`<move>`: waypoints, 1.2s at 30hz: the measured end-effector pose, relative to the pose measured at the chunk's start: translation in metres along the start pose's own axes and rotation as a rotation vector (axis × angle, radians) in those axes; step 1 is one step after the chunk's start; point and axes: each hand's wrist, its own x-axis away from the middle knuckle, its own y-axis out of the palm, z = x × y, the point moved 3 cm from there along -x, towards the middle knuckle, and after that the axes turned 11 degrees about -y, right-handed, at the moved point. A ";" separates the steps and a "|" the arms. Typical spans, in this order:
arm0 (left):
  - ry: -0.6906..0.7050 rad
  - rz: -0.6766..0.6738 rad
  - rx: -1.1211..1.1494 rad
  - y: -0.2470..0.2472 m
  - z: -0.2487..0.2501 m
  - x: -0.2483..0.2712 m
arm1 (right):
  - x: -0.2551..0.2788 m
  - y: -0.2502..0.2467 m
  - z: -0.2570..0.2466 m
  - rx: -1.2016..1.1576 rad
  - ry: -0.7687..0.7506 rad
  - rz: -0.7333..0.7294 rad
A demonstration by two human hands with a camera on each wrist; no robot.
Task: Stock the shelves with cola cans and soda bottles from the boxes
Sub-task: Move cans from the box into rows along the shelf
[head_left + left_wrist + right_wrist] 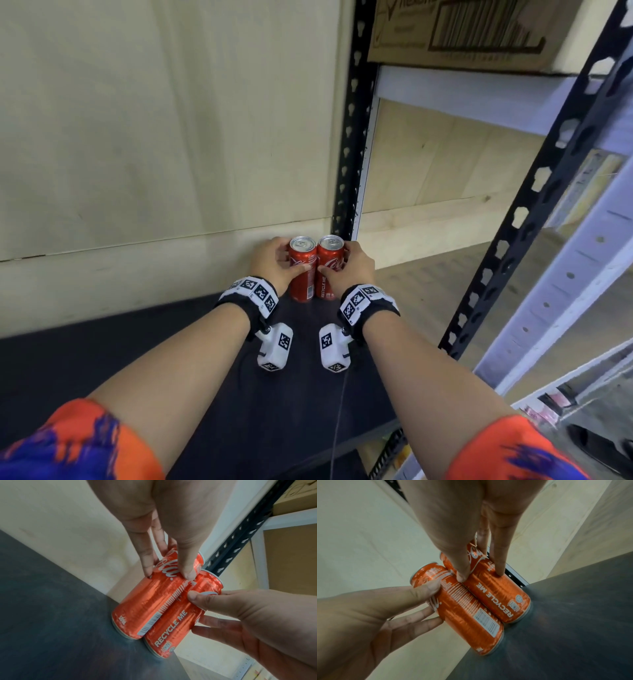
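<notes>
Two red cola cans stand upright side by side on the dark shelf, at its back right corner against the pale wall. My left hand grips the left can, thumb on its front and fingers round its far side. My right hand grips the right can the same way. In the left wrist view the left can and the right can, marked RECYCLE ME, touch each other. The right wrist view shows the right can next to the left can, both bases on the shelf.
A black perforated upright rises right behind the cans. Another slanted upright and white shelf rails stand to the right. A cardboard box sits on the upper shelf. A wooden floor shows beyond the rack.
</notes>
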 end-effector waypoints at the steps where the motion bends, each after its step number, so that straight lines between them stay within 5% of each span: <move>1: 0.000 0.004 0.004 0.001 0.001 -0.007 | -0.007 0.002 0.000 0.011 0.000 0.001; 20: 0.095 0.134 -0.083 0.009 0.002 -0.042 | -0.052 0.016 0.002 0.005 0.017 0.019; 36: -0.145 0.083 -0.311 -0.037 0.035 -0.002 | -0.010 -0.014 -0.028 -0.073 -0.020 0.056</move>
